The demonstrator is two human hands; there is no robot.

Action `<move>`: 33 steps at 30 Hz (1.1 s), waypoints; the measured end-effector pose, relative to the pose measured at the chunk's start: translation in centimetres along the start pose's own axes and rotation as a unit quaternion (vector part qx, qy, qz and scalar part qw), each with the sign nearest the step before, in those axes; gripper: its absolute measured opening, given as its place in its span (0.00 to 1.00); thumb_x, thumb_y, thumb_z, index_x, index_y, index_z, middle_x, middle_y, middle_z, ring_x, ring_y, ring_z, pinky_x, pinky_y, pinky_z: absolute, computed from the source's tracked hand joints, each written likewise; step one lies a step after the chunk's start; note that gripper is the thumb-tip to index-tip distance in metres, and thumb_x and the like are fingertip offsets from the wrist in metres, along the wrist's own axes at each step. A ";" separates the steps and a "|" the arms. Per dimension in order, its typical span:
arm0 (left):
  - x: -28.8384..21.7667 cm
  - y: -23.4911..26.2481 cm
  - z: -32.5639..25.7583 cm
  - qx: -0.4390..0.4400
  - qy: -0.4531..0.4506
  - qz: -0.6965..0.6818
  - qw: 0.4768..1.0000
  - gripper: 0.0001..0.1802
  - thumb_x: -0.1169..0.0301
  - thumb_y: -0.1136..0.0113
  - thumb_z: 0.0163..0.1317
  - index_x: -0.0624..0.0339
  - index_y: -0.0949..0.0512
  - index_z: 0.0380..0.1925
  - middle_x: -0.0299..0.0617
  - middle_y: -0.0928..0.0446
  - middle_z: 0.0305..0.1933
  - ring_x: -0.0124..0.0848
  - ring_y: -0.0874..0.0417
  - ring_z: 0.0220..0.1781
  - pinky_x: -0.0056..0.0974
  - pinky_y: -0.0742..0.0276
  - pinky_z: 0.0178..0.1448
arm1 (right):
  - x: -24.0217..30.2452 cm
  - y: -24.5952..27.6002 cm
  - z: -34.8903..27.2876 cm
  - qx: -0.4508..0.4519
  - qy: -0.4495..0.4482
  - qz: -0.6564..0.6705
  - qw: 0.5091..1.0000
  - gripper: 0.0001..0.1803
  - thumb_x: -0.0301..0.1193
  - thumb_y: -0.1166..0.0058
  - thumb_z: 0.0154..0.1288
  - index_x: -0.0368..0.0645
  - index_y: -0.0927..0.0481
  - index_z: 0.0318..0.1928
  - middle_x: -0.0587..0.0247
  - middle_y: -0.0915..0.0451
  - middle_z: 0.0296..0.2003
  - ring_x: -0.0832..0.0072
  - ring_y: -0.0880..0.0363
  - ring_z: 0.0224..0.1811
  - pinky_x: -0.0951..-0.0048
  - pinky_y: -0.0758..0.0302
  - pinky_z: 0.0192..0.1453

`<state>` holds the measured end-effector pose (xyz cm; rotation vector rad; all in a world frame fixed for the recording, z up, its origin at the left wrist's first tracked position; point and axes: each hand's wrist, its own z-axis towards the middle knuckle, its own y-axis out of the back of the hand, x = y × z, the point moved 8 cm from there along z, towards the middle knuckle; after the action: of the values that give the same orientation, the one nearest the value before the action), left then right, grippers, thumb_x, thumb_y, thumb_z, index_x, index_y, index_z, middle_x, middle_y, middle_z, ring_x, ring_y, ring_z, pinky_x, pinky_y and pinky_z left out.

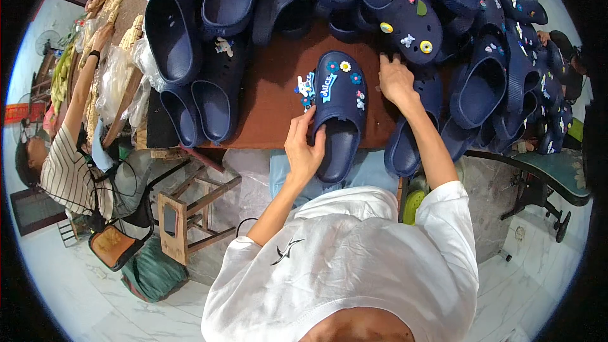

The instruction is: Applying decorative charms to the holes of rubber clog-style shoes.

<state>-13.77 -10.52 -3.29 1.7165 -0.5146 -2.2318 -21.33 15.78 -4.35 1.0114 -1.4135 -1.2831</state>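
Note:
A navy clog (339, 111) with flower charms and a blue lettered charm lies in front of me, its toe away from me and its heel over the table edge. My left hand (304, 145) grips its left side, thumb at the foot opening and fingers outside. More charms stick out at its left; a second clog may lie against it, but this is mostly hidden. My right hand (397, 79) reaches forward, fingers stretched toward the underside of another charm-covered navy clog (405, 19). Its fingertips seem to touch there. Below the right wrist lies a plain-looking clog (403, 149).
Navy clogs crowd the brown tabletop (278, 88), with one group (174, 31) at left and a heap (484, 82) at right. A wooden stool (183, 215) stands below the table at left. A person in a striped shirt (76, 171) works at the far left beside plastic bags (117, 79).

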 end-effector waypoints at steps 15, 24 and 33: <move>3.3 3.8 -1.7 -0.089 0.032 -0.102 0.990 0.21 0.83 0.45 0.63 0.64 0.22 0.57 0.44 0.21 0.45 0.32 0.21 0.47 0.33 0.27 0.52 | 5.1 -2.7 0.0 0.006 0.149 0.073 0.986 0.15 0.20 0.49 0.61 0.38 0.29 0.49 0.45 0.26 0.46 0.46 0.24 0.52 0.53 0.22 0.54; 2.1 3.7 -1.9 -0.072 0.053 -0.085 0.992 0.22 0.84 0.44 0.61 0.63 0.22 0.57 0.43 0.22 0.44 0.31 0.22 0.42 0.33 0.27 0.48 | 4.0 0.9 -2.1 -0.004 0.115 0.342 0.933 0.13 0.29 0.54 0.72 0.39 0.26 0.53 0.45 0.23 0.49 0.49 0.22 0.50 0.55 0.27 0.54; -1.8 -1.8 0.0 0.074 -0.006 -0.079 0.994 0.29 0.75 0.38 0.54 0.62 0.27 0.59 0.46 0.29 0.51 0.34 0.23 0.46 0.34 0.26 0.50 | 2.7 2.1 -8.6 0.018 0.015 0.305 0.952 0.34 0.52 0.45 0.68 0.35 0.33 0.60 0.39 0.28 0.51 0.44 0.21 0.50 0.50 0.24 0.51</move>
<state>-13.36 -8.18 -2.53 1.8775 -0.5776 -2.3685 -13.52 11.56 -1.89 0.5389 -1.5653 -0.7817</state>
